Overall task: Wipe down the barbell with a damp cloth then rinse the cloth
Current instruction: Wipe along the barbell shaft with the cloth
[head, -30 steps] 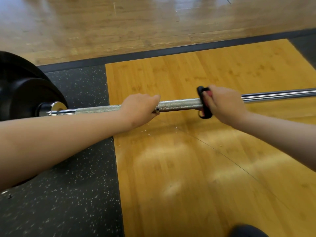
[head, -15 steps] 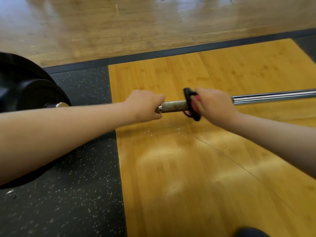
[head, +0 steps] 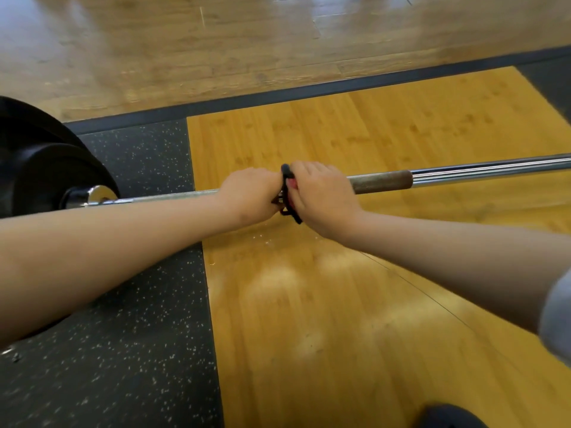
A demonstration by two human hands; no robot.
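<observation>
A steel barbell point(head: 482, 170) lies across the wooden platform, just above the floor. My left hand point(head: 247, 197) grips its shaft from above. Right beside it, touching, my right hand point(head: 321, 196) is wrapped round the bar with a black and red cloth point(head: 289, 193) bunched under the fingers; only the cloth's left edge shows. To the right of that hand a short knurled stretch of the bar point(head: 383, 182) looks dark and damp. Black weight plates point(head: 37, 168) sit on the bar's left end, behind a chrome collar point(head: 95, 194).
The yellow wooden platform point(head: 340, 304) lies under the bar, with black speckled rubber matting point(head: 123, 350) to its left. Pale plank flooring point(head: 216, 41) stretches beyond. A dark shoe tip point(head: 448, 417) shows at the bottom right.
My right hand has slid left along the bar with the cloth until it meets my left hand, leaving a darker damp stretch of knurling behind it. The left hand keeps its grip.
</observation>
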